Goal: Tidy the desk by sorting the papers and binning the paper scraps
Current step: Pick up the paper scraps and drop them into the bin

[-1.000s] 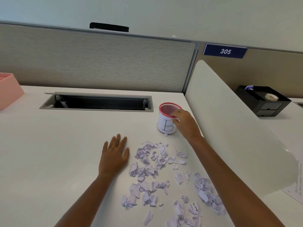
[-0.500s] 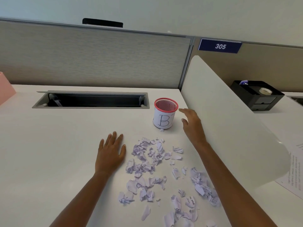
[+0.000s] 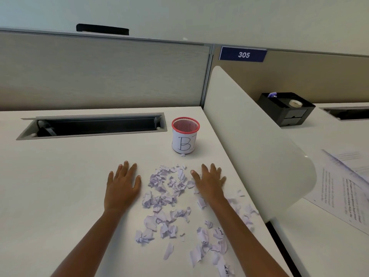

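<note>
Several crumpled white paper scraps (image 3: 165, 196) lie scattered on the white desk (image 3: 60, 186) in front of me. A small red mesh cup (image 3: 185, 134) wrapped in white paper marked "B" stands upright behind them, with one scrap at its base. My left hand (image 3: 122, 185) lies flat on the desk just left of the scraps, fingers straight. My right hand (image 3: 209, 181) lies flat at the right edge of the pile, fingers straight, holding nothing. Printed paper sheets (image 3: 343, 188) lie on the neighbouring desk at the right.
A curved white divider panel (image 3: 255, 146) runs along the desk's right side. An open cable trough (image 3: 95, 125) is set into the desk at the back. A black desk organiser (image 3: 287, 107) with tape stands beyond the divider. Grey partition walls close the back.
My right hand has let go of the red cup and come back down to the desk beside the scraps. The left hand has stayed flat in place.
</note>
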